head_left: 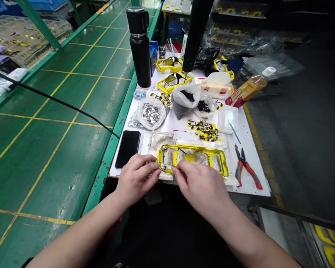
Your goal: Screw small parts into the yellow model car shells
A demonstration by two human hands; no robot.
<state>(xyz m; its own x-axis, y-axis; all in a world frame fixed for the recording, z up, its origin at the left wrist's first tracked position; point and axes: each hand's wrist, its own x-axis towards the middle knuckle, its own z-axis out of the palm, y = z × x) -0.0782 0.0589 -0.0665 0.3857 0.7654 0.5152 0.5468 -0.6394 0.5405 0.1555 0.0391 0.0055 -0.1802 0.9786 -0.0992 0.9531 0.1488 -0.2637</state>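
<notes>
Far left, a black cable (53,98) runs across the green bench top (58,149). A dark-screened smartphone (127,148) lies on the white board (254,186), just left of your left hand (136,178). That hand's fingers are curled, tips pressed on the left end of the yellow toy car body shell (192,158). The shell lies flat on white foam padding (159,139) at the board's near edge. Your right hand (202,186) has thumb and forefinger pinched together at the shell's near rail (whatever sits between them is too small to tell), and it hides part of that rail. Red-handled pliers (247,169) lie just right of the shell. Behind, the tipped amber bottle (249,87) has a red-yellow label, its writing unreadable.
</notes>
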